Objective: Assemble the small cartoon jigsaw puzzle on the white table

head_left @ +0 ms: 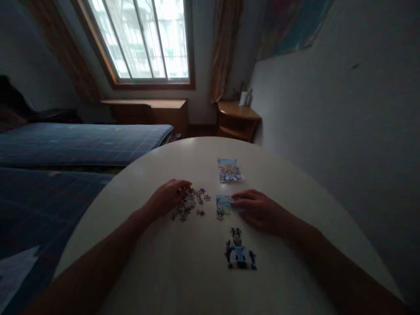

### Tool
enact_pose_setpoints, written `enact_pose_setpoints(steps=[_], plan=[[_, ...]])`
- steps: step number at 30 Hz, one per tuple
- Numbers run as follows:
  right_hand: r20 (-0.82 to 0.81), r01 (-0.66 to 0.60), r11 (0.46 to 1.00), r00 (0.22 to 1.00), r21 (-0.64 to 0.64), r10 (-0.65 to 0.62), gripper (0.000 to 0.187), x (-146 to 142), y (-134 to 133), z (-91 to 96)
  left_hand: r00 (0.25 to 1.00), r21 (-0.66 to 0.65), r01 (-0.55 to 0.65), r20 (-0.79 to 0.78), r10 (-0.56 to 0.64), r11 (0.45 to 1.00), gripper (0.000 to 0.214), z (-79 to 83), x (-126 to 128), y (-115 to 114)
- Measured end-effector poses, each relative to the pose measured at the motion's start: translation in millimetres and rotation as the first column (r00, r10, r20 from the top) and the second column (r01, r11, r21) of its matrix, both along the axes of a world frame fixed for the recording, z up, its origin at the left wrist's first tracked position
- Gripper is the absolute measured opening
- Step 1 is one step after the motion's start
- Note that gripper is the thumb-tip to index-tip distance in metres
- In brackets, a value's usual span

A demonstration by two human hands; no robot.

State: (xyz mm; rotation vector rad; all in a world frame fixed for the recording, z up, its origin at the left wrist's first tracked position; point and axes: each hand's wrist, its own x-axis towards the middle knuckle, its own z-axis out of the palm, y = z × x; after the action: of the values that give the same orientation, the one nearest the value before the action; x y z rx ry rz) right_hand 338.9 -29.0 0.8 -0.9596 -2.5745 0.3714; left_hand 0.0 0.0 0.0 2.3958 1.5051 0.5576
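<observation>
A loose pile of jigsaw puzzle pieces (pixel 187 204) lies left of the table's middle. My left hand (pixel 169 194) rests at the pile's far left edge, fingers loosely bent over the pieces and nothing plainly held. To the right, my right hand (pixel 257 209) lies palm down with fingers stretched onto a joined blue puzzle section (pixel 223 202), covering its right side. Nearer to me is another joined puzzle section (pixel 241 256), showing a blue and white figure, with a narrow part jutting from its far edge. Beyond the right hand sits a colourful picture sheet (pixel 229 170).
Everything lies on a round white table (pixel 183 271). Beds with blue plaid covers (pixel 82 142) stand at the left, with papers (pixel 18 267) at the lower left. A wall (pixel 344 131) runs along the right. A wooden desk (pixel 167 105) and corner shelf (pixel 239 111) are behind the table.
</observation>
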Motion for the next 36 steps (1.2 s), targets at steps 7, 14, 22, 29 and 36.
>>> enact_pose_setpoints(steps=[7, 14, 22, 29, 36], plan=[[-0.002, 0.014, 1.000, 1.000, -0.018, -0.014, 0.036, 0, -2, 2.1, 1.000, 0.065, 0.014, 0.017, -0.015, 0.998, 0.027, -6.0, 0, 3], [-0.015, 0.014, 1.000, 1.000, -0.008, -0.014, 0.034, -2, -2, 3.2, 0.990, 0.066, 0.138, 0.007, -0.138, 0.988, 0.028, -12.1, 13, 1], [-0.013, 0.011, 1.000, 1.000, -0.021, -0.012, 0.036, -3, -3, 3.4, 0.984, 0.093, 0.174, -0.040, -0.171, 0.980, 0.024, -12.0, 12, 1], [-0.038, 0.074, 0.997, 0.997, 0.017, -0.074, 0.035, -2, -2, 6.3, 0.991, 0.115, 0.123, -0.062, -0.117, 0.986, 0.023, -9.8, 20, -4], [-0.039, 0.093, 0.995, 0.995, 0.042, -0.091, 0.034, 0, 1, 0.3, 0.996, 0.062, 0.085, -0.016, -0.084, 0.994, 0.022, -7.0, 27, -7]])
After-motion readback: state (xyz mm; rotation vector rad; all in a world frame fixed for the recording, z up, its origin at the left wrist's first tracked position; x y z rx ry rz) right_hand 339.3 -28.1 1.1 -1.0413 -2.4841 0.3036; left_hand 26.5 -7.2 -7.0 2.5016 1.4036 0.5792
